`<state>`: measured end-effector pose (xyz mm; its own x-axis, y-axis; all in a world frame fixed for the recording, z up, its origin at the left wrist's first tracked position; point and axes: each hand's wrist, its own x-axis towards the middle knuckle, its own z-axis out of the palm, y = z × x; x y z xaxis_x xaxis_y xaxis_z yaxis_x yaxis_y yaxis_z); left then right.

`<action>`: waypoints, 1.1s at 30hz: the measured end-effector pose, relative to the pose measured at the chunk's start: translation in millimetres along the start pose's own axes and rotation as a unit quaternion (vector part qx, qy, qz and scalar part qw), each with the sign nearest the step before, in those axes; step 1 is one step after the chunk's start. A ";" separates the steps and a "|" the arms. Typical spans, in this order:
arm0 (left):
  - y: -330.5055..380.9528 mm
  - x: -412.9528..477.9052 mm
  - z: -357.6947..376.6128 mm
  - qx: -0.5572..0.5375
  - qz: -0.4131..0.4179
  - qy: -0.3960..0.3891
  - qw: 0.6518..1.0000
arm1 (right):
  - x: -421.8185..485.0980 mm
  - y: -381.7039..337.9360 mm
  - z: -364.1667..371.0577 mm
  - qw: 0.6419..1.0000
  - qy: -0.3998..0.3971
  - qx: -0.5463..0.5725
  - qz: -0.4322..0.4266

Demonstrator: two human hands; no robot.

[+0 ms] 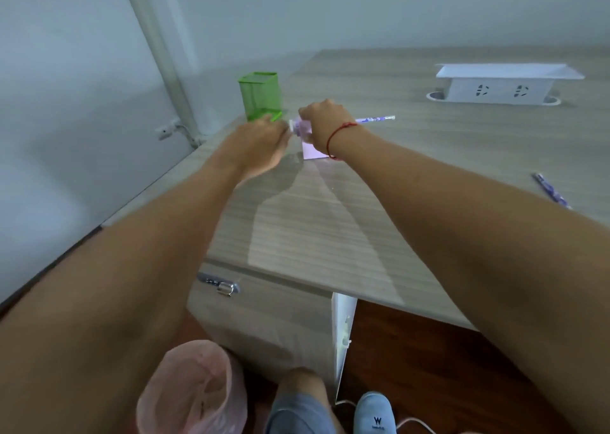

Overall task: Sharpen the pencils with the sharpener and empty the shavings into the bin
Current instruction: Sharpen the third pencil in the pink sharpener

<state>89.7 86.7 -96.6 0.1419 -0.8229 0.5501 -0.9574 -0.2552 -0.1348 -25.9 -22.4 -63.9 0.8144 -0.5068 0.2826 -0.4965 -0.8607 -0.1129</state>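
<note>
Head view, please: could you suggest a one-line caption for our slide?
Right hand holds the purple sharpener with a pencil inserted; left hand at its crank.

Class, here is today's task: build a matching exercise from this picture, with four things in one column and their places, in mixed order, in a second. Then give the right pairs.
Things
1. green pen holder
2. bin
3. loose pencil
4. socket box

Places
A. on the floor, beside the drawer unit
B. far right part of the desk
C. standing at the desk's far left edge
D. lying flat on the desk, at the picture's right edge

Pairs: 1-C, 2-A, 3-D, 4-B
</note>
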 end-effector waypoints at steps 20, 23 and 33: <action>16.7 -26.0 14.9 -0.058 -0.081 -0.073 0.992 | -17.4 13.7 -32.5 0.996 -0.067 0.039 -0.039; 23.5 -28.9 9.7 -0.079 -0.101 -0.089 0.988 | -22.8 11.7 -25.6 0.995 -0.068 0.052 -0.048; 40.0 0.5 -14.9 -0.145 -0.229 0.037 0.962 | -42.8 34.7 -24.0 0.988 -0.047 0.145 0.018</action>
<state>47.7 83.6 -89.4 0.5582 -0.6159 0.5559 -0.8297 -0.4221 0.3653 -85.1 -29.4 -57.1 0.8294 -0.5274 0.1845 -0.4298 -0.8132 -0.3924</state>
